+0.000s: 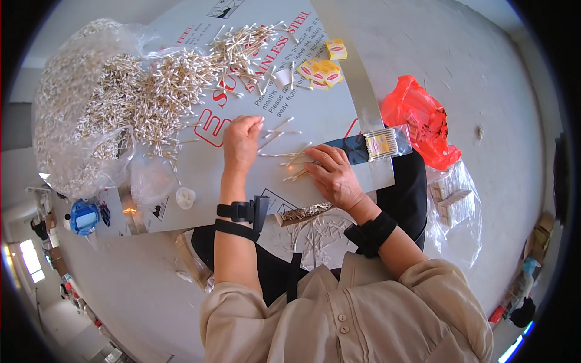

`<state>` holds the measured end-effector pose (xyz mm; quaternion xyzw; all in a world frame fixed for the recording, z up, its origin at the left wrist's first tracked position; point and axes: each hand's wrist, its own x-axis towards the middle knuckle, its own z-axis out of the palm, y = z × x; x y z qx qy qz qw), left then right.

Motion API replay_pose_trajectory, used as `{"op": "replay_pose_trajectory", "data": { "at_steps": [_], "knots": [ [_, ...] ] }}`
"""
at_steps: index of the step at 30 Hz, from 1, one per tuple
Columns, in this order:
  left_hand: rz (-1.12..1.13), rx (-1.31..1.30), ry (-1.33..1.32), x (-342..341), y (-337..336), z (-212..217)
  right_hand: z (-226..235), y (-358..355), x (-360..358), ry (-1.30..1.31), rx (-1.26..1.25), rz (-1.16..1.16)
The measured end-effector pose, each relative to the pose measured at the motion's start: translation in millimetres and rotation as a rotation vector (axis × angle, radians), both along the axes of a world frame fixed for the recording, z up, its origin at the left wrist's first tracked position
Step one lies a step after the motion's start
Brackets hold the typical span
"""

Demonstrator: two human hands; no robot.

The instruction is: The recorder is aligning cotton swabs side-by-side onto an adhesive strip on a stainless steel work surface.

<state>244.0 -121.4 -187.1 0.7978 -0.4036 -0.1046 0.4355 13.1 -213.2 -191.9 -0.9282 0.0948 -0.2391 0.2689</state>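
Note:
Above the middle of the table, my left hand (241, 144) is closed in a pinch. A small white spot shows at its fingertips; what it holds is too small to make out. My right hand (339, 180) is curled over several cotton swabs (296, 175), whose ends stick out to the left of its fingers. Between the hands, a few loose cotton swabs (275, 140) lie crossed on the table. Just right of my right hand lies a clear packet of swabs with a yellow label (380, 144), on a dark strip (351, 149).
A big heap of cotton swabs (175, 78) spills from a clear plastic bag (66, 115) at the left. Yellow cards (321, 72) lie at the far side of the table (200, 199). A red plastic bag (417, 121) and a clear bag of packets (451, 196) are at the right.

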Motion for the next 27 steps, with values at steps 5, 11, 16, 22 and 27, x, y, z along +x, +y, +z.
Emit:
{"op": "replay_pose_trajectory", "data": {
  "at_steps": [5, 11, 16, 22, 27],
  "knots": [
    [0.023, 0.121, -0.001, 22.5, -19.3, 3.0, -1.5, -0.6, 0.4, -0.018, -0.030, -0.008],
    [-0.198, 0.170, 0.011, 9.8, -30.7, 5.1, -3.6, -2.0, -0.6, -0.012, -0.002, -0.005],
    [-0.262, 0.207, -0.173, 5.2, -22.2, 6.0, -2.8, -1.5, -0.3, -0.002, 0.013, 0.008],
    [-0.012, 0.357, -0.236, 2.9, -9.7, 4.8, -5.0, -1.1, -0.4, -0.009, 0.018, -0.007],
    [-0.035, 0.226, -0.301, -16.0, -2.0, 1.0, -4.7, -0.7, -1.9, -0.018, 0.009, -0.017]
  ]
}}
